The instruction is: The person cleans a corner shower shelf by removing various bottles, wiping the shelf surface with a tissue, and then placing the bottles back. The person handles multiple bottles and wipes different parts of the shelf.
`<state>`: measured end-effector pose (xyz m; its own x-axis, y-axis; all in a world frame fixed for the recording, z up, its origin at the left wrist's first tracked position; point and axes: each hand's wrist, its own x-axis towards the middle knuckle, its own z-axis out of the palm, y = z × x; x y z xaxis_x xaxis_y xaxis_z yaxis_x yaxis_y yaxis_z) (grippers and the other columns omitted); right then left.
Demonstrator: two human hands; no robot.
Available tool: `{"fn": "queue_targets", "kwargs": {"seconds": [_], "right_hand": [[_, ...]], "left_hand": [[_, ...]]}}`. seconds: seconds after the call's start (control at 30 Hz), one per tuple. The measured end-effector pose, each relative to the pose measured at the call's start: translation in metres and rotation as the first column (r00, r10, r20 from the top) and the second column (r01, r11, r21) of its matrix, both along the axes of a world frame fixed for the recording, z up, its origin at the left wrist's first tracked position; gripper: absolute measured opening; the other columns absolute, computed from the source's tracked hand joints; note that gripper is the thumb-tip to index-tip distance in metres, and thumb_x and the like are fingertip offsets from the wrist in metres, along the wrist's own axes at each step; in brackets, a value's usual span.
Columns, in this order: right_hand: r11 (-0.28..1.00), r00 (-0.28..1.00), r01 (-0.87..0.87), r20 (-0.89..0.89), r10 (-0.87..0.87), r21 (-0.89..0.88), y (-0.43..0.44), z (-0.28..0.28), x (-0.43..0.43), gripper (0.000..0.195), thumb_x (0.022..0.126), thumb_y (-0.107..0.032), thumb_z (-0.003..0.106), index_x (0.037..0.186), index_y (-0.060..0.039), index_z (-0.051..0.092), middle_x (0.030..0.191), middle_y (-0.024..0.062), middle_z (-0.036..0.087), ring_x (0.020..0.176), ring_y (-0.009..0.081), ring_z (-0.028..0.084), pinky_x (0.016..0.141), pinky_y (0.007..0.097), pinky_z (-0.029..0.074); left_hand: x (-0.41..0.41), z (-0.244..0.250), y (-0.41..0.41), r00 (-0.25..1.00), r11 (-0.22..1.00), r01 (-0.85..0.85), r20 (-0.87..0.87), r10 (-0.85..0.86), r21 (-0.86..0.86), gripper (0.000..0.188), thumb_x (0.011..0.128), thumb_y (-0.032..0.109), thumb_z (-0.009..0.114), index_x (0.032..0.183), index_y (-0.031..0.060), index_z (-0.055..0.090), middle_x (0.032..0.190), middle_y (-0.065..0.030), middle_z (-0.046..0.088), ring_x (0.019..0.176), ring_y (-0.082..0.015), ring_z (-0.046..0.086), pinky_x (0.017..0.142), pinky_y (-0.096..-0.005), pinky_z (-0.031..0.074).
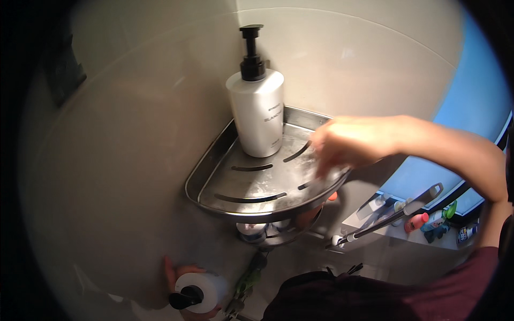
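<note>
A white pump bottle with a black pump stands upright at the back of a metal corner shelf. Over the shelf's right side is my right hand, blurred, with its fingers bent down; whether it holds anything is unclear. Lower left, my left hand is wrapped around a second white bottle with a black pump, below the shelf's level.
A lower shelf tier holds white containers. At right, a ledge carries several bottles, including a red one, beside a blue window pane. A long-handled tool leans there. Tiled walls meet behind the shelf.
</note>
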<state>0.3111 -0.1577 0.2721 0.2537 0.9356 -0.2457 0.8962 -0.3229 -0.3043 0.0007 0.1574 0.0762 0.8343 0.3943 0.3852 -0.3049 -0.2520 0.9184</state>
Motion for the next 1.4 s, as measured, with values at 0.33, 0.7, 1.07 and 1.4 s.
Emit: {"fn": "queue_targets", "kwargs": {"seconds": [0.33, 0.7, 1.07, 1.4], "right_hand": [[0.753, 0.916, -0.401, 0.212, 0.341, 0.522, 0.094, -0.02, -0.02, 0.02, 0.075, 0.003, 0.061, 0.092, -0.0008, 0.07, 0.087, 0.0159, 0.061, 0.084, 0.0332, 0.063, 0.076, 0.0406, 0.053], [0.874, 0.966, -0.053, -0.197, 0.167, 0.483, 0.074, -0.012, -0.024, 0.03, 0.096, -0.028, 0.051, 0.098, 0.0015, 0.057, 0.086, 0.0204, 0.061, 0.08, 0.0331, 0.059, 0.077, 0.0419, 0.049], [0.913, 0.949, -0.312, 0.118, 0.291, 0.262, 0.089, -0.005, -0.023, 0.024, 0.093, -0.022, 0.055, 0.1, -0.0006, 0.063, 0.086, 0.0181, 0.056, 0.078, 0.0298, 0.06, 0.073, 0.0396, 0.05], [0.811, 0.835, -0.463, 0.483, 0.264, 0.357, 0.126, -0.045, -0.014, 0.016, 0.084, -0.014, 0.064, 0.086, 0.0013, 0.069, 0.099, 0.0158, 0.057, 0.093, 0.0304, 0.063, 0.079, 0.0388, 0.055]], "left_hand": [[-0.002, 0.002, -0.003, 1.0, 0.998, 0.012, -0.022, -0.01, 0.056, 0.143, 0.052, 0.044, 0.09, 0.155, -0.0049, 0.004, 0.103, -0.0127, 0.063, 0.088, -0.0189, 0.061, 0.076, -0.0328, 0.049], [0.0, -0.002, -0.004, 0.999, 0.999, 0.011, -0.03, -0.009, 0.052, 0.144, 0.052, 0.043, 0.092, 0.155, -0.0063, 0.003, 0.104, -0.0131, 0.062, 0.091, -0.0203, 0.062, 0.078, -0.0335, 0.051], [0.001, -0.009, 0.005, 0.998, 0.996, 0.063, 0.004, -0.063, 0.059, 0.143, 0.048, 0.029, 0.094, 0.156, -0.0016, 0.005, 0.11, -0.0159, 0.063, 0.096, -0.022, 0.062, 0.082, -0.0358, 0.051], [0.006, -0.005, 0.01, 0.994, 0.986, 0.104, 0.012, -0.107, 0.126, 0.139, 0.045, 0.024, 0.09, 0.155, -0.0032, 0.011, 0.111, -0.0155, 0.063, 0.097, -0.0218, 0.062, 0.082, -0.035, 0.051]]}}
